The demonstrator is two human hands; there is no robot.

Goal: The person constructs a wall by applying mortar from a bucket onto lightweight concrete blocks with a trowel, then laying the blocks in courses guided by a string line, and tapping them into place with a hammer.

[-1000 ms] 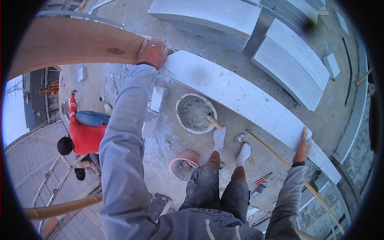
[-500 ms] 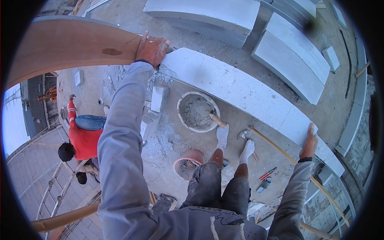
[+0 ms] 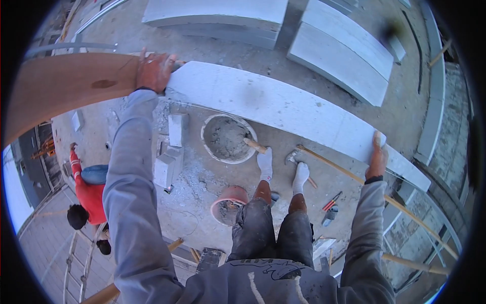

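A long white block wall (image 3: 263, 104) runs across the view in front of me. At its left end, my left hand (image 3: 155, 71) lies over the corner beside a brown curved board (image 3: 66, 83), fingers apart. My right hand (image 3: 377, 158) grips the near edge of the wall toward its right end, fingers pressed against the block. Below the wall stands a round tub (image 3: 203, 133) of grey mortar with a wooden handle (image 3: 254, 146) sticking out. A smaller pink bucket (image 3: 216, 207) is nearer to my legs.
White slabs (image 3: 339, 55) lie beyond the wall. A long wooden pole (image 3: 331, 164), a hammer (image 3: 291, 157) and red-handled pliers (image 3: 331, 201) are by my feet. Block pieces (image 3: 177, 129) stand left of the tub. A person in red (image 3: 91, 200) and another person are at the left.
The view has shifted, so the wall, tub and floor objects appear further left and mostly higher. Both hands keep about the same places on the wall.
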